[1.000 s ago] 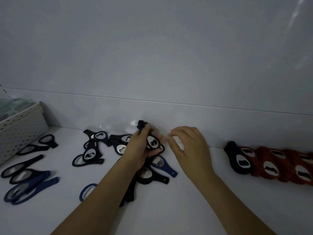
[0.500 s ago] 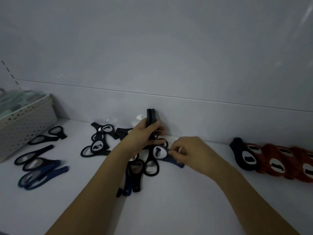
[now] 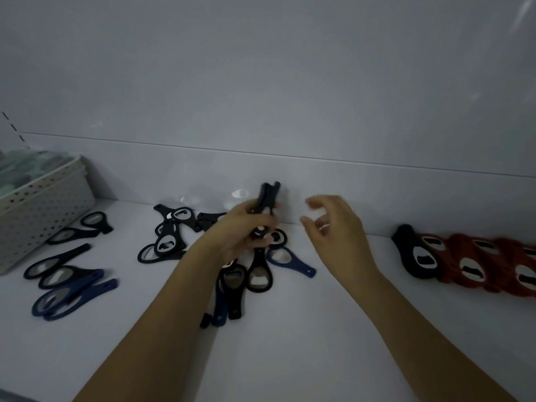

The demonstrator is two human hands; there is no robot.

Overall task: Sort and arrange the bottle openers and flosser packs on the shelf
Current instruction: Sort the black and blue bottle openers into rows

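Note:
My left hand (image 3: 246, 230) grips a small bundle of black bottle openers (image 3: 268, 195), handles pointing up, above the shelf's middle. Just to its right my right hand (image 3: 333, 224) hovers with fingers loosely spread and nothing in it. Under the hands lies a loose pile of black and blue openers (image 3: 258, 274), with a blue opener (image 3: 290, 261) at its right edge. More black openers (image 3: 168, 239) lie to the left. On the right runs an overlapping row: one black opener (image 3: 417, 255), then red openers (image 3: 475, 264).
A white perforated basket (image 3: 37, 216) with greenish packs (image 3: 26, 163) stands at the far left against the back wall. Black and blue openers (image 3: 63, 280) lie in front of it. The shelf's back wall (image 3: 319, 175) is close behind the hands.
My right hand has let go of the blue opener on the shelf and risen up and to the right. My left hand still grips the bundle, now tilted slightly.

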